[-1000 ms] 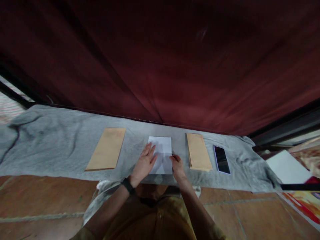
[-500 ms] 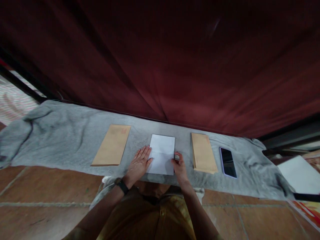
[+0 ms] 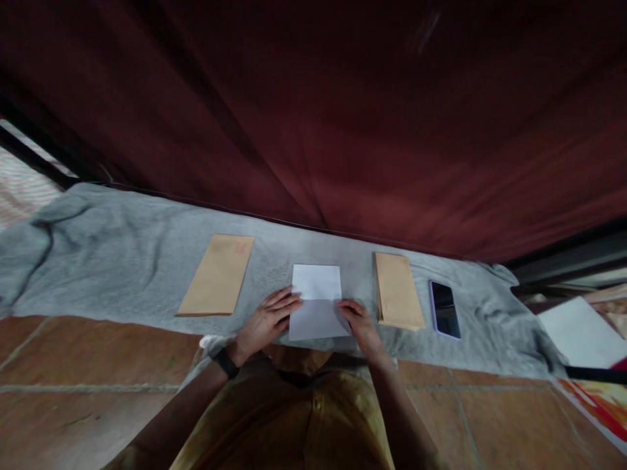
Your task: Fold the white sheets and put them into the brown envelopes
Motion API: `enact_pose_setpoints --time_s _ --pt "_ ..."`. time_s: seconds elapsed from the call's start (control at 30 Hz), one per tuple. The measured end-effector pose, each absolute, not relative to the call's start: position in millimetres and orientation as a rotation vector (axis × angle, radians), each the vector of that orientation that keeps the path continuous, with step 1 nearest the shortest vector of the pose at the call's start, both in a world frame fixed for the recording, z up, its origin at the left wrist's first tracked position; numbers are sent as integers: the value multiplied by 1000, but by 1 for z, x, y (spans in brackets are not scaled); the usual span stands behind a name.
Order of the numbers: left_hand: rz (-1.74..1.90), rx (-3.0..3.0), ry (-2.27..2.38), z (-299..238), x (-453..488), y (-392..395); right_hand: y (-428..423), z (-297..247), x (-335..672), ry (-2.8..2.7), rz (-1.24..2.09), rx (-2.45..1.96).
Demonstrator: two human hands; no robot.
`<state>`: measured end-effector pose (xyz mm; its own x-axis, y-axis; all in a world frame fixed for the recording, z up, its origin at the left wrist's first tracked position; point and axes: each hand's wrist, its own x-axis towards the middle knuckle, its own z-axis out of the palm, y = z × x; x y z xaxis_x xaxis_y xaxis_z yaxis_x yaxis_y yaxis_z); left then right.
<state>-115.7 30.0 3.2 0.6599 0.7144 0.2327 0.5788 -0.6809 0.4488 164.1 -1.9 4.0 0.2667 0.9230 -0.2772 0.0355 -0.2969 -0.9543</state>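
A sheet of white paper (image 3: 316, 283) lies in front of me on the grey cloth, a crease running across its middle. Its near half looks darker and seems slightly raised off the cloth. At the left edge rests my left hand (image 3: 264, 323), its fingers stretched out and the fingertips touching the paper by the crease. The right edge is pinched by my right hand (image 3: 360, 323) near the crease, with fingers bent. A brown envelope stack (image 3: 217, 274) lies to the left of the paper, and another brown envelope stack (image 3: 399, 290) to the right.
A phone (image 3: 445, 309) lies right of the right-hand envelopes. Beneath everything is a grey cloth (image 3: 122, 261), backed by a dark red curtain (image 3: 313, 130). A white sheet (image 3: 582, 333) is at the far right, over tiled floor (image 3: 490, 418).
The near half of the paper has darkened and seems to have tilted up. My right hand now grips its right edge, and my left hand has turned, its fingers closer together.
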Motion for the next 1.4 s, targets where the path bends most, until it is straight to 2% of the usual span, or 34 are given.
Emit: enact_pose_setpoints --time_s 0.13,0.3,0.6,0.93,1.2,1.4 --pt "516 2568 940 4 -114 31 -13 6 172 -966 1264 -1635" --pt "568 2512 952 4 -114 30 -30 -2 188 -1104 1393 -1451" --pt "807 2260 1026 -3 -112 33 -27 -8 194 -1637 754 -1462" --pt "1063 2039 1448 -6 -88 36 -3 -2 183 -1662 689 -1842" --pt "926 2118 1690 2 -73 37 13 6 168 -1750 490 -2181" --pt "726 2231 1882 11 -60 47 21 12 160 -1783 391 -2271"
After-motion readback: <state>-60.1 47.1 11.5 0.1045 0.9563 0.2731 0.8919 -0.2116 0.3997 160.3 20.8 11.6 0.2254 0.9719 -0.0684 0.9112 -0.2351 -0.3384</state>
